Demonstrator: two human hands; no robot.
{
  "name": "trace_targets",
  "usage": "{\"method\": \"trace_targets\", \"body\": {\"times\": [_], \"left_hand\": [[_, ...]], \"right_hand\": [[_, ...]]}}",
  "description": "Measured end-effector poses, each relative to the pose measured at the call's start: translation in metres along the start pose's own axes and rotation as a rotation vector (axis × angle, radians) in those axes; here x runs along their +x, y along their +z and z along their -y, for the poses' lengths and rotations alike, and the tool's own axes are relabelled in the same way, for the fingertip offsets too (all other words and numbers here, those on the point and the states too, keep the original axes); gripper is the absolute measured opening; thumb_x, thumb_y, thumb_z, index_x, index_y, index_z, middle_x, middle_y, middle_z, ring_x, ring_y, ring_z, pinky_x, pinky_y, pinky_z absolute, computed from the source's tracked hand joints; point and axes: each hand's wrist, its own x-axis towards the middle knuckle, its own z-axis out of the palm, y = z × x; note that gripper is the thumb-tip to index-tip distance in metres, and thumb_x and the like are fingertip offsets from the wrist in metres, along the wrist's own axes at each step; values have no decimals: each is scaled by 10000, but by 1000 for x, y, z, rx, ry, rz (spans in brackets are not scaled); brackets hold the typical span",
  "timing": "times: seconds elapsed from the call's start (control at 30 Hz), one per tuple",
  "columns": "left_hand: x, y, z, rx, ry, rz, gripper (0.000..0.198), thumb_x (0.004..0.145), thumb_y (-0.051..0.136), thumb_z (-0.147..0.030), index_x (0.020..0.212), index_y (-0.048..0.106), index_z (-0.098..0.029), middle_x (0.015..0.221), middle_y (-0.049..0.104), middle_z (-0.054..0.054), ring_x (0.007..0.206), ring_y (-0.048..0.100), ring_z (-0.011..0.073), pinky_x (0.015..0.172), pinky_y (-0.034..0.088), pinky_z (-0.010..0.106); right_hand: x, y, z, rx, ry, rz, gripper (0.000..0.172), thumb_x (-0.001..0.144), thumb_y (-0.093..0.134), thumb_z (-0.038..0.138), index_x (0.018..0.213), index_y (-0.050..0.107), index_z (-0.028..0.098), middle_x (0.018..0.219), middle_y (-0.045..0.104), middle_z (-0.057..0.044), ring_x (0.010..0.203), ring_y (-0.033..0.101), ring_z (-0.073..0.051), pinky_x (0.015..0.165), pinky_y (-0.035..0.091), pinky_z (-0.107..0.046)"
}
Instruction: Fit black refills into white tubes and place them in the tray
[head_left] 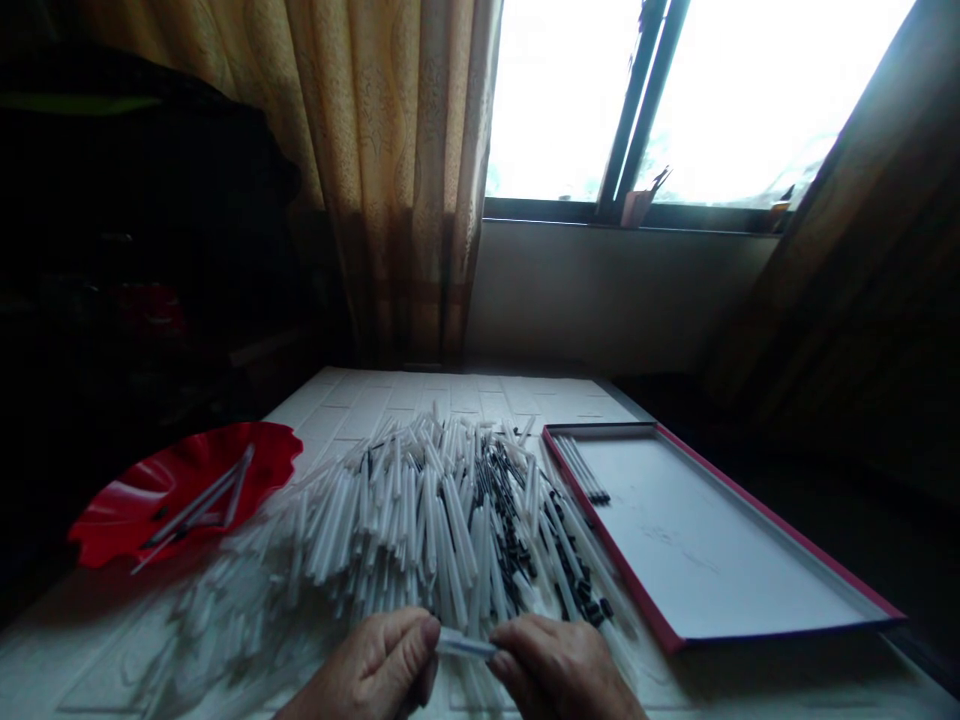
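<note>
White tube (463, 645) bridges left fingers (427, 634) and right fingers (508, 634).

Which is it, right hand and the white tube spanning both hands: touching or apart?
Touching. The head view shows the right hand pinching one end of the white tube, no gap visible; the left hand grips the other.

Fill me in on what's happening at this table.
A person holds a slim pale tube crosswise, one end in the left hand, the other in the right hand. Beyond the hands spreads a big heap of whitish tubes and black parts. To the left, a red dish holds a few loose pieces; to the right, a shallow red-edged tray holds a small row of tubes at its far left corner.
</note>
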Motion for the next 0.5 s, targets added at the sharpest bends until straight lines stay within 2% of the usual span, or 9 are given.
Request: {"method": "trace_targets", "body": {"times": [0.3, 0.37, 0.5], "left_hand": [[4, -2, 0, 143, 1, 43, 736, 747, 246, -924, 588, 423, -228, 495, 350, -61, 493, 342, 119, 461, 252, 240], [3, -1, -1, 103, -7, 26, 726, 753, 274, -915, 593, 427, -224, 508, 356, -61, 502, 341, 118, 471, 249, 241], [2, 3, 1, -79, -54, -1, 658, 790, 379, -862, 643, 429, -222, 499, 305, -94, 459, 247, 96, 437, 176, 242]], "right_hand": [[-3, 3, -3, -42, -16, 59, 253, 991, 419, 284, 910, 650, 220, 732, 747, -15, 593, 716, -151, 491, 377, -228], [-1, 1, -2, -30, 8, 69, 231, 971, 444, 268, 885, 653, 219, 719, 747, -12, 600, 720, -151, 496, 377, -223], [7, -11, 3, 72, 81, 61, 203, 929, 458, 244, 885, 650, 198, 681, 740, -15, 566, 701, -144, 505, 379, -217]]}}
